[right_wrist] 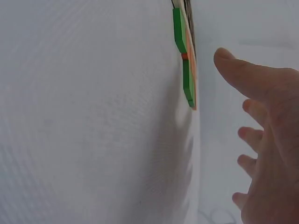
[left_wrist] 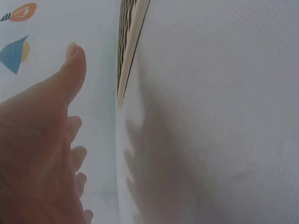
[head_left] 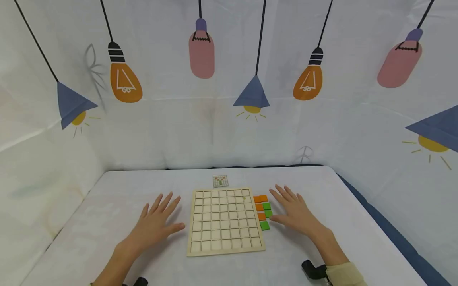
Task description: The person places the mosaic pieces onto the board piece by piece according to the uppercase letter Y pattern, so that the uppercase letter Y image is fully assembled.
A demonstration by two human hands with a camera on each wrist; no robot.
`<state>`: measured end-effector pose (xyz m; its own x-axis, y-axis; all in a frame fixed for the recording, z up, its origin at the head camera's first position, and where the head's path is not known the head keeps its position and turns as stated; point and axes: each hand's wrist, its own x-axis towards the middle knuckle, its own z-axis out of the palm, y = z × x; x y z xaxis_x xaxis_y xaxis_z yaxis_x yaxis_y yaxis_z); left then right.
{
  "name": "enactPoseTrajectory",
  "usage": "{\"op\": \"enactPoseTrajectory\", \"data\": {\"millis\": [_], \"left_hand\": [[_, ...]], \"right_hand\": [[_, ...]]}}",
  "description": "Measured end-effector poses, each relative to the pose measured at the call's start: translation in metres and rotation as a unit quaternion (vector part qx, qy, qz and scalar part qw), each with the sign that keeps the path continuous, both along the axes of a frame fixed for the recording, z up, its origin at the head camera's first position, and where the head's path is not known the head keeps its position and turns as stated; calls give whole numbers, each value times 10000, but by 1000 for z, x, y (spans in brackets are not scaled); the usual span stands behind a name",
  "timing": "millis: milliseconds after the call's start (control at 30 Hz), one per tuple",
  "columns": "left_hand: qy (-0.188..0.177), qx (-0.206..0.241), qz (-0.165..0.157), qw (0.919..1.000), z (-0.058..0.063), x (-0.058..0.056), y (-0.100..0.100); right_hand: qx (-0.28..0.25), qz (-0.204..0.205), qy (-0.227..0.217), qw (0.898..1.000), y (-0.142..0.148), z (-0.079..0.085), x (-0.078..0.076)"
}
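Your board [head_left: 227,233] lay flat on the table [head_left: 161,266], between your two hands; there was one, ruled into what I counted as seven rows of seven cells, forty-nine in all; a small greenish speck [head_left: 245,198] showed near its upper right corner, too small to identify.

Nothing looked done on it yet, as far as I could judge; no tile sat in any cell, and all those in view lay outside, just beside the right edge; they numbered seven, namely four orange tiles [head_left: 259,207] and three green tiles [head_left: 266,206], close together in two loose columns; all seven seemed left to handle.

Beyond the far edge lay one card [head_left: 220,181], with a small gridded pattern, its detail too fine to read.

Your left hand [head_left: 157,219] was spread, held above the table to the left of the board, with nothing in it; your right hand [head_left: 294,211] was spread too, likewise raised and holding nothing, its thumb near the green tiles but apart from them in the right wrist view.

Farther out, one sleeve [head_left: 345,274] showed at your right wrist; behind the table, the wall [head_left: 214,135] carried seven printed lamps: three blue, two orange, two pink.
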<state>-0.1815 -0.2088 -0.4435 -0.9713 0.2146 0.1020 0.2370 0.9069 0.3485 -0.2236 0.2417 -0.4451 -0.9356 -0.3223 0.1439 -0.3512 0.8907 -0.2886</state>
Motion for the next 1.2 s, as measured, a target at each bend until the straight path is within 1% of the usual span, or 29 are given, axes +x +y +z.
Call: {"op": "enactPoseTrajectory", "data": {"millis": [133, 333, 433, 533, 700, 867, 1033, 1200], "left_hand": [[-86, 35, -93, 9999, 0, 2, 2], [-447, 101, -253, 9986, -3, 4, 6], [-575, 130, -321, 9977, -2, 5, 7], [-654, 128, -337, 9972, -2, 6, 9], [-670, 54, -388, 9970, -4, 7, 10], [-720, 46, -514, 9961, -4, 9, 14], [-730, 108, -660, 9951, -5, 12, 17], [-665, 80, -791, 9946, -7, 13, 18]], "right_hand": [[54, 80, 2, 10000, -1, -3, 2], [-25, 246, 167, 9996, -3, -4, 2], [-96, 296, 129, 9994, -5, -3, 3], [-88, 328, -10, 9994, -7, -1, 5], [41, 353, -186, 9992, -9, 1, 6], [126, 366, -312, 9988, -11, -1, 5], [170, 432, -354, 9983, -14, -1, 4], [211, 519, -356, 9978, -15, -2, 3]]}}
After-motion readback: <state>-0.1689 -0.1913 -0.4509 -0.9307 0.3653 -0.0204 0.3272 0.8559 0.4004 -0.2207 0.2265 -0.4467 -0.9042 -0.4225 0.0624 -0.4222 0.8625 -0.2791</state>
